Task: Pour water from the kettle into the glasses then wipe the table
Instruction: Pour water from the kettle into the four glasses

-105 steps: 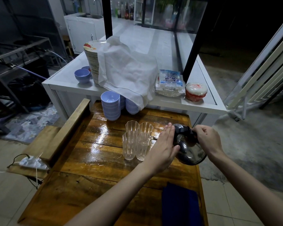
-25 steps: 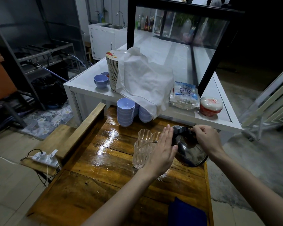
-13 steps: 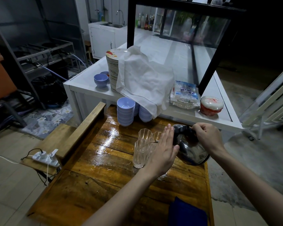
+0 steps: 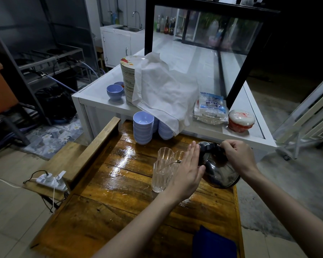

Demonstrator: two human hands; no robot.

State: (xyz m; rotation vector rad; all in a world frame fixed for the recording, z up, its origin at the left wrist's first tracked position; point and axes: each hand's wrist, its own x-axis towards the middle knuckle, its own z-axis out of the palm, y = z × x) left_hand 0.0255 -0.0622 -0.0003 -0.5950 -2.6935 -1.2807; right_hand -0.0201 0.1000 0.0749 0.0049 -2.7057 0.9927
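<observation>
A dark metal kettle (image 4: 219,174) is tilted to the left above the right side of the wet wooden table (image 4: 104,211). My right hand (image 4: 237,155) grips its black handle. My left hand (image 4: 187,170) lies flat against the kettle's side with straight fingers. The thin spout reaches over a cluster of several clear ribbed glasses (image 4: 161,172) standing just left of the kettle. A folded blue cloth (image 4: 213,243) lies at the table's near right corner.
Stacks of pale blue bowls (image 4: 143,128) stand at the table's far end. Behind is a white counter (image 4: 101,101) with stacked plates under a white cloth (image 4: 164,92), a plastic packet (image 4: 211,108) and a red-and-white container (image 4: 241,120). A power strip (image 4: 51,180) lies on a low bench at left.
The kettle has stayed tilted over the glasses with both hands on it. Nothing else on the table has shifted; only the view has shifted slightly.
</observation>
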